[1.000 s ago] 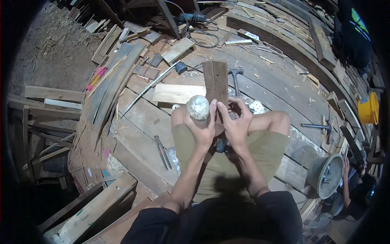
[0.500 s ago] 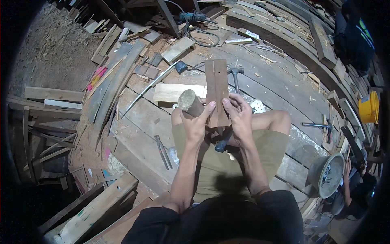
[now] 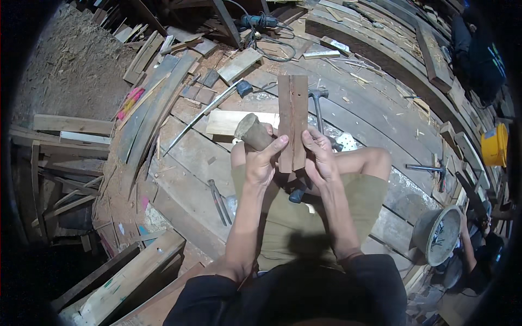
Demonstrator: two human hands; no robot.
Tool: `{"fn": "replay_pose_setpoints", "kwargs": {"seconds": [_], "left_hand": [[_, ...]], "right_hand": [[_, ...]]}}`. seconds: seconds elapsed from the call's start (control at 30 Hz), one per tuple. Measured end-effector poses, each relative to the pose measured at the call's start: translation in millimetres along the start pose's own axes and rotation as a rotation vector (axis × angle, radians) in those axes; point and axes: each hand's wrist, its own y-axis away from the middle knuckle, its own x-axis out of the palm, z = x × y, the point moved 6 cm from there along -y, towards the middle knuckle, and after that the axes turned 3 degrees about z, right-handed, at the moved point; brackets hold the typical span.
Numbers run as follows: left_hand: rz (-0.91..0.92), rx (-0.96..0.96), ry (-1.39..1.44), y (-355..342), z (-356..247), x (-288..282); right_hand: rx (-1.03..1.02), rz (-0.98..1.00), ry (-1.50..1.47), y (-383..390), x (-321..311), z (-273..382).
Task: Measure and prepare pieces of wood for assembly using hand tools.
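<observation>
1. Head view, the hold: the left hand (image 3: 261, 164) is curled about a stubby wooden cylinder (image 3: 254, 133), its thumb laid against the left edge of a brown board (image 3: 300, 122). The right hand (image 3: 323, 163) is bent round the board's right edge, thumb on the near face; its other fingertips are mostly hidden.
2. Where the board is: raised between both hands, above the lap, far end pointing away from the person. A reddish seam (image 3: 292, 122) runs lengthwise down it — split or joint, I cannot tell.
3. What could go wrong: if that seam is a split, uneven pressure from the two thumbs might part it, and a rough edge could pinch or splinter a fingertip.
4. The left hand has two things to manage, so its grip on either could slip; a dropped piece might strike the dark handle (image 3: 296, 195) near the lap or the bare leg (image 3: 356, 161).
5. What differs from half a second ago: the cylinder is tipped further left, showing more of its side; the seam reads more plainly — and the right thumb sits slightly higher on the board.
</observation>
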Motion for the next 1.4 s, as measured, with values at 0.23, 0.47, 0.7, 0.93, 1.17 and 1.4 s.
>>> {"fn": "replay_pose_setpoints", "kwargs": {"seconds": [0.23,0.47,0.7,0.93,1.17,1.4], "left_hand": [[-0.045,0.097,-0.124,-8.2,-1.9,-13.5],[-0.09,0.132,-0.216,-4.7,-5.9,-6.7],[-0.158,0.071,-0.477,0.6,-19.2,-1.3],[-0.051,0.002,-0.506,21.1,-29.3,42.8],[-0.05,0.007,-0.715,14.8,-36.2,50.0],[-0.026,0.181,-0.601,-2.5,-41.8,24.2]], "right_hand": [[-0.071,-0.044,0.262,-1.0,-3.4,9.1],[-0.326,-0.156,0.835,5.0,4.5,30.8],[-0.282,-0.224,0.626,6.0,0.8,22.6],[-0.349,-0.344,0.568,9.7,-5.7,34.6],[-0.427,-0.271,0.605,10.9,6.7,34.8],[-0.146,-0.03,0.713,5.0,13.6,21.6]]}}
